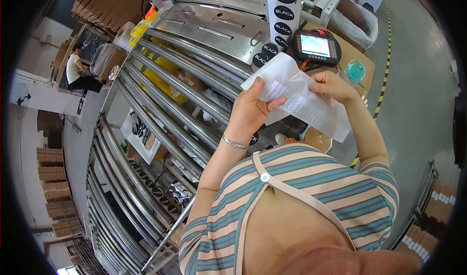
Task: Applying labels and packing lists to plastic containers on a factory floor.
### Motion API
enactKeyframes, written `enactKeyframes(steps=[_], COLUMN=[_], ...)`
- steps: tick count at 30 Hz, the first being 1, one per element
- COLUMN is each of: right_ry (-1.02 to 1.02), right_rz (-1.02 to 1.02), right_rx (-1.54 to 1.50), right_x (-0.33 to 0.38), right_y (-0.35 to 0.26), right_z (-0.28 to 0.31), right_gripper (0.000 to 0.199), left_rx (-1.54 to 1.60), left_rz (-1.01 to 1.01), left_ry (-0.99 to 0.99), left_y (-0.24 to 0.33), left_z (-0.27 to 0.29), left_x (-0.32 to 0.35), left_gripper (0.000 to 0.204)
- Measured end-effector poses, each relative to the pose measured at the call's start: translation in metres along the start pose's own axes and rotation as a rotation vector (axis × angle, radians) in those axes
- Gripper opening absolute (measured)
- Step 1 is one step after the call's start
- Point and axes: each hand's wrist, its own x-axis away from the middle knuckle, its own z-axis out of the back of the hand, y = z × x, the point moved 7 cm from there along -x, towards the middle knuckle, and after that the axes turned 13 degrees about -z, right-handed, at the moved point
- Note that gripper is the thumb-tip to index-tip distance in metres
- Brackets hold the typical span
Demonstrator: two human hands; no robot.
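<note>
A thin, glossy white label sheet (311, 110) with small printed patches is spread in front of my chest, a little creased. My left hand (247, 113) grips its left edge, the thumb laid over the front and other fingers hidden behind. On the far right part of the sheet, my right hand (332, 86) pinches it between thumb and fingers. Beyond the sheet hangs a white strip of round black stickers (283, 13). A handheld controller (317, 47) with a lit screen lies past my right hand, beside a teal tape roll (355, 71).
A roller conveyor (170, 78) runs along my left, with a metal plate (214, 24) at its far end. Beneath the rollers sits a white tray (141, 137). Yellow-black floor tape (385, 56) marks the right. Another person (78, 70) is at the far left, near stacked cartons (53, 190).
</note>
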Motion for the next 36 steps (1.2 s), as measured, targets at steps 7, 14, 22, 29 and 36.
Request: enactKeyframes(steps=[7,14,22,29,36], right_ry=[0.878,0.96,0.797,0.683,0.592], right_rz=[0.654,0.953,1.001,0.947,0.957], right_rx=[0.295,0.661,0.641,0.588,0.665], right_x=[0.078,0.083,0.06,0.023,-0.011], right_y=[-0.081,-0.112,-0.137,-0.156,-0.167], right_z=[-0.048,-0.125,-0.109,-0.081,-0.063], right_gripper=[0.009,0.024,0.021,0.019,0.016], left_rx=[0.028,0.004,-0.288,-0.263,-0.258], left_rz=[-0.117,-0.213,-0.415,-0.425,-0.425], left_ry=[0.121,0.055,0.007,0.092,0.103], left_y=[0.007,0.016,0.041,0.047,0.052], left_z=[0.009,-0.004,-0.016,-0.011,0.001], left_x=[0.04,0.058,0.035,-0.002,-0.038], left_gripper=[0.037,0.042,0.043,0.045,0.045])
